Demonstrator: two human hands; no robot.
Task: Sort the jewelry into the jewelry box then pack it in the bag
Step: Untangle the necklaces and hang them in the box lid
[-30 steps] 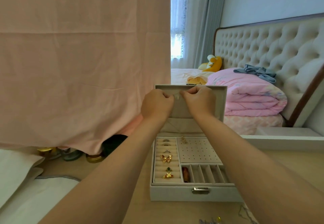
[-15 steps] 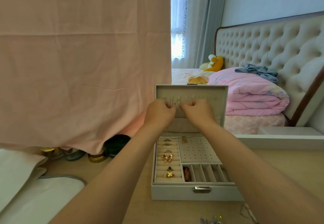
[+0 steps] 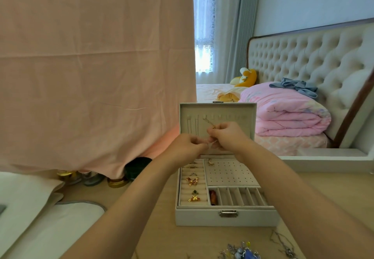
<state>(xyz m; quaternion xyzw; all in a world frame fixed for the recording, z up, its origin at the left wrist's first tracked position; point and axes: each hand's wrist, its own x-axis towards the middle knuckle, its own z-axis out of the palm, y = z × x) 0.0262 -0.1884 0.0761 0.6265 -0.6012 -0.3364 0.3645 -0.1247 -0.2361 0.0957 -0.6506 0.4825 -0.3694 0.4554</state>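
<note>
At 5 o'clock from the jewelry box point(image 3: 225, 217), nearest of all, a heap of loose jewelry point(image 3: 241, 251) lies unsorted on the table point(image 3: 162, 238). A thin dark chain point(image 3: 283, 244) lies just beside it at its 3 o'clock. The box stands open, with rings point(image 3: 192, 181) seated in the padded rolls on its 9 o'clock side.

Above the tray, the left hand point(image 3: 186, 147) and right hand point(image 3: 228, 137) meet in front of the upright lid point(image 3: 217, 109). Both have their fingers curled in a pinch on a fine gold necklace point(image 3: 208, 122). The right hand holds it near a small pendant, and the left seems to hold the lower end (the strand is too fine to be sure). From the fingers the necklace runs up toward 11 o'clock to a hook point(image 3: 204, 116) in the lid.

The strand looks taut, so a small tug could lift it off the hook and drop it among the rings to snag there. A harder pull might rock the lid or shift the light box. Two hanging chains point(image 3: 192, 125) at the lid's 9 o'clock are near enough to cross with it and tangle. A forearm drawn back carelessly could sweep the loose heap off the table edge.

Beyond hang a pink sheet point(image 3: 91, 76) at 10 o'clock and a bed point(image 3: 283, 117) at 2 o'clock. I can pick out no bag.
</note>
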